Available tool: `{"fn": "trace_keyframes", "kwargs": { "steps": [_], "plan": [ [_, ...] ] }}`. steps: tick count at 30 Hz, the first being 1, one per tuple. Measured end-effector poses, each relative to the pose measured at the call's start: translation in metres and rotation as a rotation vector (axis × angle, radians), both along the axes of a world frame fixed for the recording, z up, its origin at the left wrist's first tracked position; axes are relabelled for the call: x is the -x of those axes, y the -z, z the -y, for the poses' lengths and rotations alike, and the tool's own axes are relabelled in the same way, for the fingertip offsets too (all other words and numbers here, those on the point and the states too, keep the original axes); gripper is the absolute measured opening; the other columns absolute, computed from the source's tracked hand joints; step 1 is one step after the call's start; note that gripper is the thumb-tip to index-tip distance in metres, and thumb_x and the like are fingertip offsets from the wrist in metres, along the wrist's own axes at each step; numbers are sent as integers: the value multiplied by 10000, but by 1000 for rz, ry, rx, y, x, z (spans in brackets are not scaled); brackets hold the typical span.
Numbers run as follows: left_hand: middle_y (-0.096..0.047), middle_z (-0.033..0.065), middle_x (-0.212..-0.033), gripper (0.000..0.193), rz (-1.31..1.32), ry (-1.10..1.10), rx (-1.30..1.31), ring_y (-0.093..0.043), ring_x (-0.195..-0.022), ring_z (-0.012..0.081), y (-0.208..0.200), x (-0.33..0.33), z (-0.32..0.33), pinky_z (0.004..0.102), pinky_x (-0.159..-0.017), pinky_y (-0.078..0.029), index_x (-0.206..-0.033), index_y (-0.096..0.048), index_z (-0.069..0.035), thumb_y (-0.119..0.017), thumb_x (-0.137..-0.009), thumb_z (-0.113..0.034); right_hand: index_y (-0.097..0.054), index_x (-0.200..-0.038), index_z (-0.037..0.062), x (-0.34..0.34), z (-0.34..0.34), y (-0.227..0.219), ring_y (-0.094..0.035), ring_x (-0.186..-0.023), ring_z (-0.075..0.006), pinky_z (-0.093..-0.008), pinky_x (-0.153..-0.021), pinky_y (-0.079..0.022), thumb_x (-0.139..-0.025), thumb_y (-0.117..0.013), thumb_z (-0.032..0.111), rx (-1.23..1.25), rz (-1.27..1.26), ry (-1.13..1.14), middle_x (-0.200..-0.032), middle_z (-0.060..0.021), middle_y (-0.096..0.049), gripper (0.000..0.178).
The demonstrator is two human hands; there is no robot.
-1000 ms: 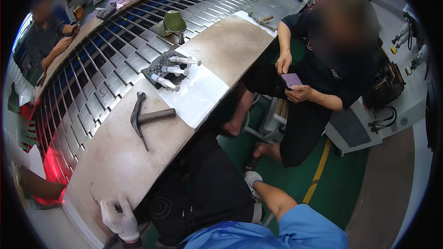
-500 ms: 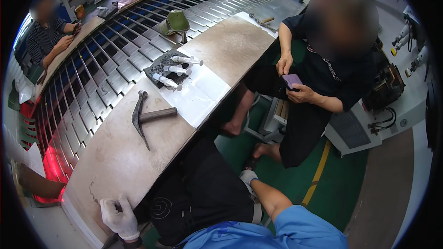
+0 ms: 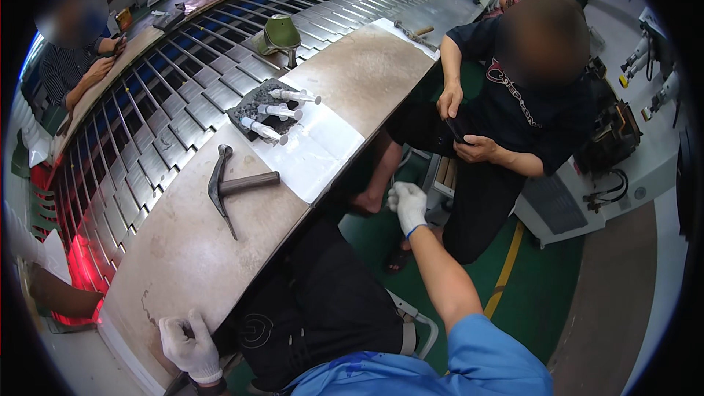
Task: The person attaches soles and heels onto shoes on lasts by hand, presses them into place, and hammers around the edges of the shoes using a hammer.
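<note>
My left hand, in a white knitted glove, rests at the near left end of the worktable. Its fingers curl loosely apart from the thumb, and nothing shows between them. My right hand, gloved too, is raised off the table's near edge, beside a co-worker's legs. Its fingers are bent in together, and no object shows in it. On the table lies a hammer with a curved head tapering to a thin point. Beyond it three syringes stick out of a dark grey block by a white sheet.
A roller conveyor curves behind the table, carrying a green boot-shaped form. Another hammer lies at the table's far end. A seated co-worker on the right holds a phone; another person stands far left. Machinery stands at right.
My right hand has risen from beside my thigh and moved forward, toward the seated co-worker. That co-worker's phone has tilted. My left hand stays where it was.
</note>
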State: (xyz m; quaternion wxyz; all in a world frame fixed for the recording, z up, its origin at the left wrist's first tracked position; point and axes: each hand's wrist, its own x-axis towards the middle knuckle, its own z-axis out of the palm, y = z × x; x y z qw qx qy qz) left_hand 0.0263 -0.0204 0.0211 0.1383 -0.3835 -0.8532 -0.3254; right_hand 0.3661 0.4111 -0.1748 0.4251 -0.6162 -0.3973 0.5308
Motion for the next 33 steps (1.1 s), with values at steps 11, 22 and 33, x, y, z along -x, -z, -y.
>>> {"fn": "trace_keyframes", "kwargs": {
  "steps": [11, 22, 33],
  "plan": [
    [-495, 117, -770, 326, -8, -8, 2, -507, -653, 298, -5, -2, 3, 433, -602, -400, -784, -511, -13, -800, -930, -36, -739, -1042, 30, -13, -82, -95, -668, -614, -142, -274, -526, -485, -1060, -701, 369, -211, -197, 229, -854, -85, -768, 341],
    [-503, 119, -778, 302, -2, 1, 12, -514, -659, 306, -3, 1, 7, 437, -603, -403, -792, -523, -11, -791, -928, -27, -740, -1103, 15, -18, -104, -110, -709, -661, -205, -313, -579, -538, -1059, -567, 660, -147, -334, 298, -921, -127, -790, 670],
    [-493, 119, -768, 315, 1, -2, 17, -500, -652, 301, -8, -1, 9, 434, -603, -395, -786, -517, -9, -795, -933, -33, -738, -1084, 41, -10, -91, -102, -678, -621, -174, -282, -532, -498, -1062, -614, 615, -141, -265, 270, -863, -99, -773, 588]
  ]
}}
